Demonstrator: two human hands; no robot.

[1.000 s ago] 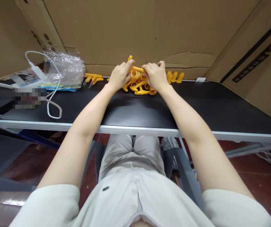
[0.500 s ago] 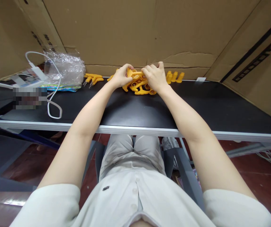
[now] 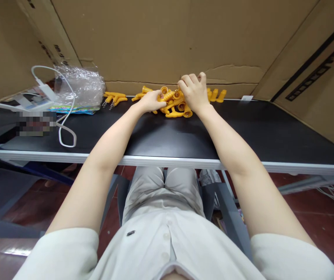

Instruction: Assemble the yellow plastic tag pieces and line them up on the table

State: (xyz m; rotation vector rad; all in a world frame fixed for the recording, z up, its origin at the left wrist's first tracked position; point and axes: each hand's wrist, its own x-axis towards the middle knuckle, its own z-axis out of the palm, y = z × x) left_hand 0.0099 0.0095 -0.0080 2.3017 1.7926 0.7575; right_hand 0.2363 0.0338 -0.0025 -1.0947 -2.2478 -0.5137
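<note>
Near the back of the black table (image 3: 167, 142), my left hand (image 3: 152, 102) pinches a ribbed yellow plastic corkscrew part (image 3: 167, 96) between thumb and fingers. My right hand (image 3: 195, 93) is closed with its fingers curled down at the right side of the pile; its fingertips are partly hidden, so what they hold does not show. Between and under both hands lies a heap of yellow corkscrew handles (image 3: 174, 114) and hollow yellow sleeves (image 3: 187, 112), some with the open end facing me.
Yellow corkscrews (image 3: 115, 96) with metal spirals lie to the left. Several yellow sleeves (image 3: 222, 95) stand upright to the right. Clear plastic wrap (image 3: 79, 85), a white cable (image 3: 74, 134) and a white adapter (image 3: 48, 91) are further left. Cardboard (image 3: 143, 42) walls the back.
My left hand has dropped slightly toward me, with the ribbed part now in its pinch. My right hand has shifted a little right and up, uncovering more of the pile.
</note>
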